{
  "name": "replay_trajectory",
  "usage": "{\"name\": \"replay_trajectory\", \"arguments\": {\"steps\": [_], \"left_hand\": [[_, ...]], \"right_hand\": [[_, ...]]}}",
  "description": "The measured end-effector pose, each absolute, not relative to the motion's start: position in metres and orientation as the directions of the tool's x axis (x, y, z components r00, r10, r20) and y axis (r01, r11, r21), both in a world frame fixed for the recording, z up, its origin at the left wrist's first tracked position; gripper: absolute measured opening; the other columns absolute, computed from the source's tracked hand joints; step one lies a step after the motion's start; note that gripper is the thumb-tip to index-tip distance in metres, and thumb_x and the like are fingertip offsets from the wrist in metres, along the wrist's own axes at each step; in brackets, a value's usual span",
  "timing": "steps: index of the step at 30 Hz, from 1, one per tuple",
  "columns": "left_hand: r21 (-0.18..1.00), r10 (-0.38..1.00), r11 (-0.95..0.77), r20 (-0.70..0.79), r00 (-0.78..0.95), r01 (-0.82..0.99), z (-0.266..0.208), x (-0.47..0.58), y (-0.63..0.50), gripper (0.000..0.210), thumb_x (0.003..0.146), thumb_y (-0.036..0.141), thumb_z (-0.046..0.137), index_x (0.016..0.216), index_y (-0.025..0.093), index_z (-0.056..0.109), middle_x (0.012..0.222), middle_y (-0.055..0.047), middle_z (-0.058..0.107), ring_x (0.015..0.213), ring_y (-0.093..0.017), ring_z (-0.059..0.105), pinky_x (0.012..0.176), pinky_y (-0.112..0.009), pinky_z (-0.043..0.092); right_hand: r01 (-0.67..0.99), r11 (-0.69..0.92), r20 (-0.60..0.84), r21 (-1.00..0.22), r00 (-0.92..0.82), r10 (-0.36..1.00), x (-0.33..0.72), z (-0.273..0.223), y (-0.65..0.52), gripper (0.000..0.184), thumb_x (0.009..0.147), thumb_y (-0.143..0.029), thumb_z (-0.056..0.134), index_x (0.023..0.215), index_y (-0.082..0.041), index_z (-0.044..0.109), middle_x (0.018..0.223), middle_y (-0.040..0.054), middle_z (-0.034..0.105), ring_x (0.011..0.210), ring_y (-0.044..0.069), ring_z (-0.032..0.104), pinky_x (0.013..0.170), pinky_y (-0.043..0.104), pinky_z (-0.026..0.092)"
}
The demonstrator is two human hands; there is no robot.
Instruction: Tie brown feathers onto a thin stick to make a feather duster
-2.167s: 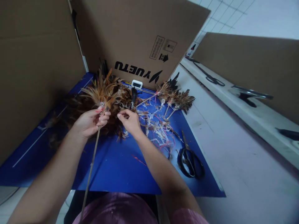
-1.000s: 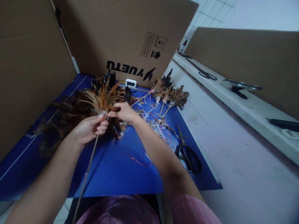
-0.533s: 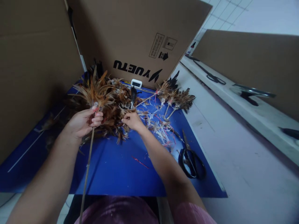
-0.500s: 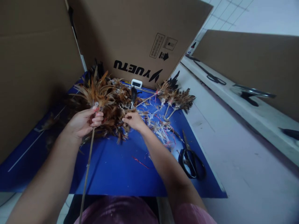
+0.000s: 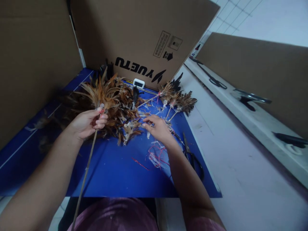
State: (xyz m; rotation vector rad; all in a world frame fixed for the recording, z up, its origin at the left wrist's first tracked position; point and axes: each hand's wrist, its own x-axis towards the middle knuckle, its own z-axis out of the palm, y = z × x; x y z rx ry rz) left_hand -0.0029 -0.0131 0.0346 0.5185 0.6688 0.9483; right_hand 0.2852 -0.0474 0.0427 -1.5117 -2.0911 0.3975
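My left hand is closed round a feather duster, near where brown and orange feathers are bound to its thin stick. Its feathers fan up and away, and the stick slants down toward my lap. Red and clear binding shows just above my fingers. My right hand hovers at the right of the loose feather pile, thumb and fingers apart, with nothing visible in it. Close by its fingertips lies a small pale feather tuft at the pile's near edge. Below the wrist are tangled red and white strings.
Black-handled scissors lie right of my right forearm. Several feathered sticks rest at the blue mat's right edge. A small white digital display stands before a cardboard box. More tools, including scissors, lie on the right ledge.
My right hand has moved right, away from the feather pile, and its fingers have opened. A pale tuft now shows where it was. My left hand keeps the duster in nearly the same place.
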Motion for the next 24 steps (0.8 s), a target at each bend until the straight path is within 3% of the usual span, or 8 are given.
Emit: {"name": "replay_trajectory", "arguments": {"steps": [2, 5, 10, 14, 16, 18, 21, 24], "left_hand": [[0.663, 0.861, 0.498, -0.299, 0.411, -0.559, 0.035, 0.0, -0.014, 0.026, 0.092, 0.006, 0.036, 0.075, 0.015, 0.053, 0.061, 0.0, 0.043, 0.039, -0.007, 0.039, 0.033, -0.013, 0.027], [0.667, 0.853, 0.51, -0.314, 0.416, -0.543, 0.036, 0.004, -0.016, 0.026, 0.092, 0.006, 0.037, 0.075, 0.015, 0.053, 0.061, 0.0, 0.043, 0.039, -0.006, 0.038, 0.032, -0.012, 0.026], [0.687, 0.845, 0.51, -0.287, 0.45, -0.518, 0.032, 0.008, -0.018, 0.021, 0.093, 0.012, 0.043, 0.074, 0.015, 0.052, 0.061, 0.001, 0.041, 0.04, -0.006, 0.037, 0.033, -0.012, 0.026], [0.696, 0.837, 0.509, -0.266, 0.477, -0.505, 0.029, 0.012, -0.02, 0.012, 0.091, 0.013, 0.049, 0.079, 0.016, 0.053, 0.062, 0.001, 0.042, 0.042, -0.006, 0.037, 0.035, -0.012, 0.026], [0.704, 0.833, 0.514, -0.275, 0.48, -0.49, 0.027, 0.016, -0.022, 0.012, 0.09, 0.013, 0.05, 0.079, 0.015, 0.052, 0.063, 0.001, 0.043, 0.042, -0.006, 0.037, 0.035, -0.012, 0.024], [0.715, 0.832, 0.515, -0.281, 0.479, -0.473, 0.026, 0.02, -0.025, 0.011, 0.09, 0.014, 0.051, 0.079, 0.015, 0.052, 0.063, 0.001, 0.044, 0.042, -0.006, 0.037, 0.035, -0.012, 0.023], [0.738, 0.835, 0.509, -0.297, 0.463, -0.444, 0.023, 0.027, -0.029, 0.011, 0.089, 0.017, 0.053, 0.078, 0.014, 0.054, 0.062, 0.0, 0.045, 0.042, -0.006, 0.037, 0.034, -0.012, 0.023], [0.749, 0.825, 0.514, -0.298, 0.48, -0.419, 0.022, 0.032, -0.032, 0.012, 0.089, 0.018, 0.054, 0.078, 0.011, 0.057, 0.062, 0.0, 0.045, 0.042, -0.005, 0.036, 0.034, -0.013, 0.023]], "right_hand": [[0.75, 0.478, 0.258, -0.458, -0.403, 0.878, 0.275, 0.038, -0.048, 0.017, 0.081, -0.013, 0.065, 0.097, -0.017, 0.07, 0.101, 0.0072, 0.066, 0.1, 0.019, 0.058, 0.094, 0.035, 0.042], [0.716, 0.592, 0.115, -0.37, -0.597, 0.794, 0.257, 0.03, -0.05, 0.025, 0.08, -0.009, 0.067, 0.102, -0.018, 0.069, 0.106, 0.0076, 0.064, 0.104, 0.02, 0.055, 0.096, 0.037, 0.04], [0.779, 0.559, -0.056, -0.282, -0.595, 0.802, 0.25, 0.018, -0.053, 0.008, 0.083, -0.015, 0.066, 0.089, -0.018, 0.071, 0.097, 0.0074, 0.063, 0.098, 0.021, 0.055, 0.09, 0.038, 0.041], [0.709, 0.529, 0.047, -0.466, -0.578, 0.815, 0.257, 0.03, -0.06, 0.011, 0.086, -0.01, 0.06, 0.087, -0.017, 0.069, 0.095, 0.0052, 0.066, 0.096, 0.017, 0.058, 0.088, 0.032, 0.042], [0.656, 0.472, 0.098, -0.589, -0.521, 0.848, 0.257, 0.045, -0.064, 0.013, 0.087, -0.011, 0.058, 0.092, -0.018, 0.067, 0.092, 0.0024, 0.068, 0.088, 0.014, 0.061, 0.08, 0.027, 0.044], [0.636, 0.443, 0.138, -0.632, -0.469, 0.872, 0.252, 0.062, -0.066, 0.014, 0.089, -0.015, 0.055, 0.096, -0.019, 0.066, 0.089, 0.0002, 0.068, 0.08, 0.012, 0.061, 0.074, 0.024, 0.044], [0.634, 0.548, 0.215, -0.546, -0.526, 0.823, 0.238, 0.084, -0.063, 0.016, 0.09, -0.014, 0.052, 0.097, -0.018, 0.066, 0.092, 0.0016, 0.068, 0.085, 0.013, 0.06, 0.078, 0.025, 0.042], [0.688, 0.617, 0.184, -0.381, -0.598, 0.78, 0.222, 0.095, -0.052, 0.021, 0.092, -0.013, 0.049, 0.1, -0.018, 0.067, 0.096, 0.0048, 0.066, 0.09, 0.015, 0.059, 0.08, 0.026, 0.04]]}}
